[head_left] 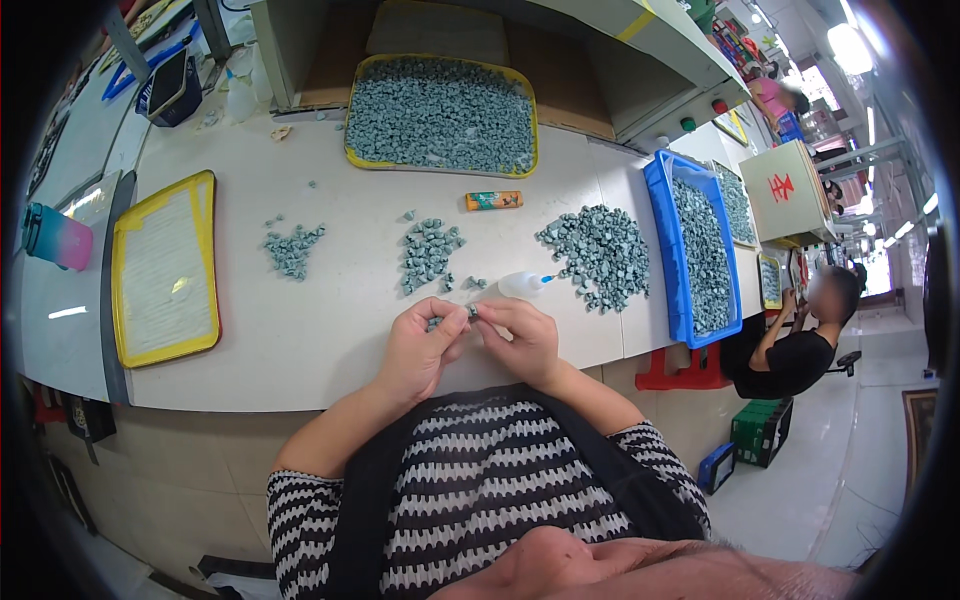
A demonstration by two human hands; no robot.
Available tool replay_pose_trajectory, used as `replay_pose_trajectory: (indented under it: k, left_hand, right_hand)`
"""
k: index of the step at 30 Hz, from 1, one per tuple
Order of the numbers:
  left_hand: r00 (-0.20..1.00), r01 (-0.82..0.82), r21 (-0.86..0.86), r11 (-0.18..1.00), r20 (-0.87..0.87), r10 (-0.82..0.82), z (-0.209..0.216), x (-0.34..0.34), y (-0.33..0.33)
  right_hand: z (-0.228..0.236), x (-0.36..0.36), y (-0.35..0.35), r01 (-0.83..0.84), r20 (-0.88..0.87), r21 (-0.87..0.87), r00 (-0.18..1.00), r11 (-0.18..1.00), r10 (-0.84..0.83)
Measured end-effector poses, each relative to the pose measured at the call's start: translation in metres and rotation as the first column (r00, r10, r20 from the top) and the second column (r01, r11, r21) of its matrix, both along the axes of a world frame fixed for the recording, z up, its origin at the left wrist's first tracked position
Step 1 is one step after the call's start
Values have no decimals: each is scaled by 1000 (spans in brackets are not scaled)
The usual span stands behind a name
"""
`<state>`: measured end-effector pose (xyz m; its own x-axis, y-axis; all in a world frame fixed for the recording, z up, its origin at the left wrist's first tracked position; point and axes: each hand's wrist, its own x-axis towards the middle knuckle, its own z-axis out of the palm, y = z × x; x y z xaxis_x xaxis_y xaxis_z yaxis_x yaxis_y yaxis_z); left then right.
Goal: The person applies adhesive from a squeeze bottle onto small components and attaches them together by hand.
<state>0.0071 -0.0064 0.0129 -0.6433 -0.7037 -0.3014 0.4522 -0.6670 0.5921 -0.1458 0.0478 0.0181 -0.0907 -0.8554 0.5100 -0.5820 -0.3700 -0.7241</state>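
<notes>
Close to the table's front edge, my left hand (422,347) and my right hand (523,340) meet with their fingertips pinched on a small grey-green piece (472,312). More grey-green shows between the curled fingers of the left hand; I cannot make out how many pieces. A white squeeze bottle (520,285) with a blue tip lies just beyond the right hand. Ahead of the left hand is a small pile of like pieces (428,255). Farther right spreads a larger pile (603,255), and a smaller cluster (292,251) sits to the left.
A yellow-rimmed tray full of pieces (440,112) stands at the back, by an orange-and-green tube (494,200). At right is a blue bin (655,185) of pieces. Leftward lie a yellow-framed white tray (165,270) and a cup (60,238). Another person (805,335) sits far right.
</notes>
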Motion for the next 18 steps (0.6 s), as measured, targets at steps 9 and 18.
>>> replay_pose_trajectory:
  k: [9,18]
  left_hand:
    - [998,-17,-63,998,58,20,-11,-1,-5]
    - [985,-160,134,978,-43,167,-16,-6,-15]
  right_hand:
    - [-9,-2,-8,-22,-81,-20,997,1000,21]
    - [-5,-13,-4,-21,-92,-87,996,996,13]
